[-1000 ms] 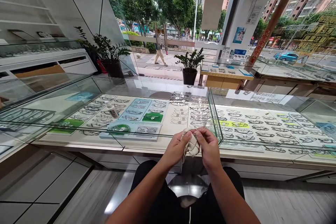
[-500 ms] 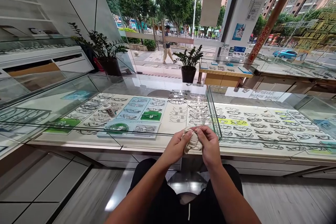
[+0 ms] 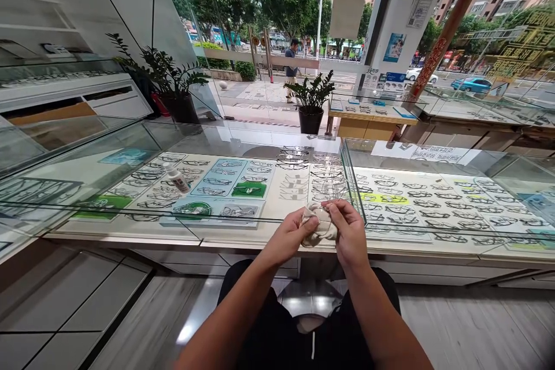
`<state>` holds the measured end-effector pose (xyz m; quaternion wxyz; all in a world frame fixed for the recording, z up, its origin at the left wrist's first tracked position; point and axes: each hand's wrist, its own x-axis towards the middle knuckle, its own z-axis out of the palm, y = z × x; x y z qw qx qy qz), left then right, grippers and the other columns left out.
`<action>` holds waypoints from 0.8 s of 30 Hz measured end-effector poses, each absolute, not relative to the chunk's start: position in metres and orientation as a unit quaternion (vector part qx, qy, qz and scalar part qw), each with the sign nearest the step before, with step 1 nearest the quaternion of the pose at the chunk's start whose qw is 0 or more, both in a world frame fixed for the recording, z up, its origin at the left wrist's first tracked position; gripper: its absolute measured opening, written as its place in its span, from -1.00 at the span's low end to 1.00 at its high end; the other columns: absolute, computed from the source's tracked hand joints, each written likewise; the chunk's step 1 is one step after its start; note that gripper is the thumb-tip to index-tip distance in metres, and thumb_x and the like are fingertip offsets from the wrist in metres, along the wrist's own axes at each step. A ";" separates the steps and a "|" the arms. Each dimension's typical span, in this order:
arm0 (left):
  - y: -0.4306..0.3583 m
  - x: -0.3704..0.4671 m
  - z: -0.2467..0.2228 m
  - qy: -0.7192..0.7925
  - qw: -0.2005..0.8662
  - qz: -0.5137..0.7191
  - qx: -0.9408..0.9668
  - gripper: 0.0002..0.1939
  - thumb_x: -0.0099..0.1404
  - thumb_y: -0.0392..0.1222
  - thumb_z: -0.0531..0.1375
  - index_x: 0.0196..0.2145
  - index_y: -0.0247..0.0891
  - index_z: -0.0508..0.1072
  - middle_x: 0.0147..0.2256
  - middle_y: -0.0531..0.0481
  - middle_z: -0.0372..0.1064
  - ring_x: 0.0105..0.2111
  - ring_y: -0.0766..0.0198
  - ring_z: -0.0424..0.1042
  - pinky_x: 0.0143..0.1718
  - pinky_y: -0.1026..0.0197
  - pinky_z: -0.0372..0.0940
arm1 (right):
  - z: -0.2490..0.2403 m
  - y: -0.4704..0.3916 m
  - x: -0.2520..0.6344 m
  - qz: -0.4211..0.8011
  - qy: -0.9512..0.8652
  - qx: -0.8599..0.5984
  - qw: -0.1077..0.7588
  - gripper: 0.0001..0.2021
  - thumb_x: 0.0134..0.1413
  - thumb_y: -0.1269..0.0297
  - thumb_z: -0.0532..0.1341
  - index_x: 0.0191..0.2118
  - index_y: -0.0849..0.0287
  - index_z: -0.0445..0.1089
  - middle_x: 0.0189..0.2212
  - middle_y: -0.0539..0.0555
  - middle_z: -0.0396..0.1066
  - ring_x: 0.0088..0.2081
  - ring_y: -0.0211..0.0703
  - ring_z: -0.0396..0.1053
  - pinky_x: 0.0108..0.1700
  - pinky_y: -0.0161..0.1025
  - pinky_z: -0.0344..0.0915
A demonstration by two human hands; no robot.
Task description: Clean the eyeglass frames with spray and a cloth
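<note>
In front of me, above the near edge of the glass counter, both my hands are closed around a bunched beige cloth [image 3: 310, 236]. My left hand [image 3: 289, 237] grips the cloth, its thumb pressed on top. My right hand [image 3: 350, 235] pinches the thin metal rim of a pair of eyeglasses [image 3: 319, 207], which shows at the top of the cloth. The folds and my fingers hide most of the glasses. On the counter to the left stands a white bottle [image 3: 177, 178] with a dark label.
The glass display counter [image 3: 243, 137] spans the view, with rows of eyeglasses [image 3: 437, 215] inside. A green case [image 3: 249, 189] lies among them. Beyond stand potted plants [image 3: 310, 118] and a wooden table [image 3: 368, 126]. A person [image 3: 291, 69] walks outside the window.
My right hand has shifted slightly right and up along the cloth, and more of the thin rim shows. The left hand stays nearly in place. The person outside has moved right.
</note>
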<state>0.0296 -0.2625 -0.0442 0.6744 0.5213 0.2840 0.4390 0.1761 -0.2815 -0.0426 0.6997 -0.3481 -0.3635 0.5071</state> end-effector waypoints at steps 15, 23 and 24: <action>-0.261 0.035 -0.046 0.351 0.589 0.537 0.492 -0.50 0.24 0.24 0.39 -0.23 -0.30 0.52 -0.37 -0.03 0.49 -0.44 0.32 0.36 -0.38 0.26 0.28 | -0.039 -0.281 0.173 0.470 -0.363 -0.353 0.723 -0.78 0.13 0.06 0.45 -0.27 0.08 0.54 -0.17 0.11 0.64 -0.03 -0.02 0.54 0.04 -0.07 0.44; -0.232 -0.029 -0.047 0.498 0.521 0.566 0.400 -0.48 0.24 0.29 0.35 -0.16 -0.23 0.45 -0.36 0.00 0.49 -0.44 0.26 0.44 -0.47 0.26 0.30 | -0.032 -0.288 0.194 0.492 -0.362 -0.361 0.705 -0.81 0.16 0.09 0.42 -0.26 0.09 0.57 -0.21 0.11 0.62 -0.04 0.00 0.53 0.09 -0.04 0.38; -0.227 -0.042 -0.042 0.522 0.491 0.570 0.401 -0.49 0.27 0.28 0.33 -0.14 -0.23 0.45 -0.36 0.00 0.48 -0.45 0.26 0.43 -0.48 0.27 0.30 | -0.032 -0.288 0.198 0.488 -0.373 -0.367 0.699 -0.81 0.17 0.08 0.40 -0.26 0.08 0.57 -0.21 0.12 0.62 -0.04 0.01 0.53 0.08 -0.04 0.38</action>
